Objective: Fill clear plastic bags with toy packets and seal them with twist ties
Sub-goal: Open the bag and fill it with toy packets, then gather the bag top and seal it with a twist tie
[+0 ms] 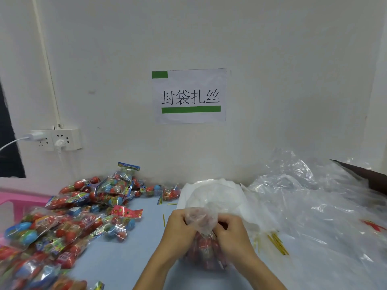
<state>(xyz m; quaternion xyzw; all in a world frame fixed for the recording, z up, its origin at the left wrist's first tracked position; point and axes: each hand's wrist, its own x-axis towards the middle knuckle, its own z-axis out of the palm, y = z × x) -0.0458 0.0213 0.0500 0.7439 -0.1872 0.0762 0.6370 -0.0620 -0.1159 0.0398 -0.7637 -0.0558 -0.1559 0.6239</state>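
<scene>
A clear plastic bag (206,251) filled with red toy packets stands on the blue table in front of me. Its gathered neck (200,218) sticks up between my hands. My left hand (178,231) grips the neck from the left. From the right, my right hand (232,233) pinches the same neck. Whether a tie is round the neck is hidden by my fingers. Loose yellow twist ties (277,242) lie just right of my right hand. One more twist tie (164,220) lies left of my left hand.
A big heap of colourful toy packets (69,220) covers the table's left side, beside a pink basket (18,203). A stack of flat bags (211,193) lies behind my hands. Crumpled clear plastic (314,206) fills the right. A wall socket (55,139) is at back left.
</scene>
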